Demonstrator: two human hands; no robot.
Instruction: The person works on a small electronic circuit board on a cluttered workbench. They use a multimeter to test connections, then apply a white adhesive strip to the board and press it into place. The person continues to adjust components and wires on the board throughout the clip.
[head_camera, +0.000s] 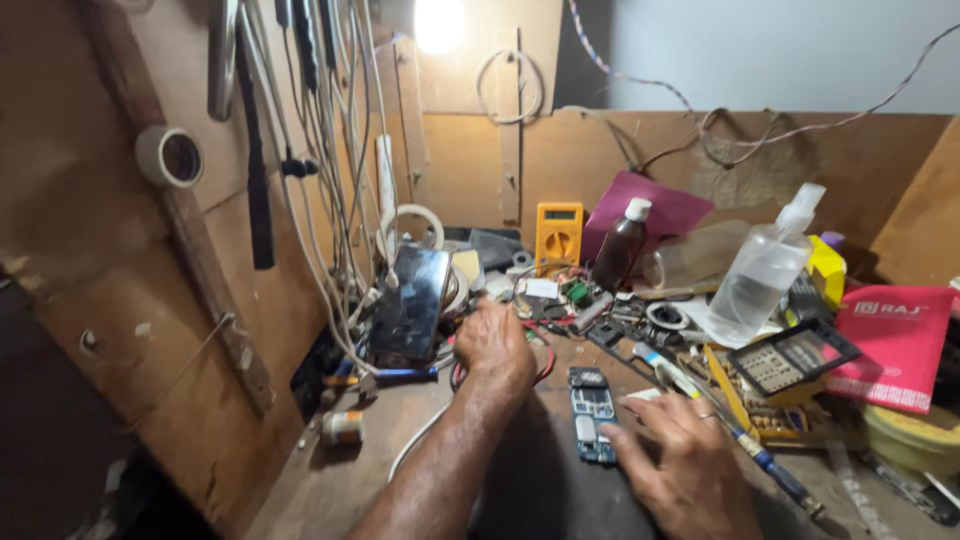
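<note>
The blue circuit board (592, 415) is pinned under spread right hand (690, 465) fingers; left hand (492, 340) apparently curled; red packet (897, 340) far right.

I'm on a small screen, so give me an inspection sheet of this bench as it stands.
Surface: brown bench, mostly covered at the back and right.
Job's things: blue circuit board flat on the bench; phone propped upright against cables.
Clutter: yellow multimeter, brown bottle, clear spray bottle, calculator, red packet, small parts.
Hands: left hand reaches toward the phone's base, grip hidden; right hand rests fingers on the board's lower edge.
Cables: white leads hang on the left wall.
Surroundings: plywood walls, tape roll, lamp.
</note>
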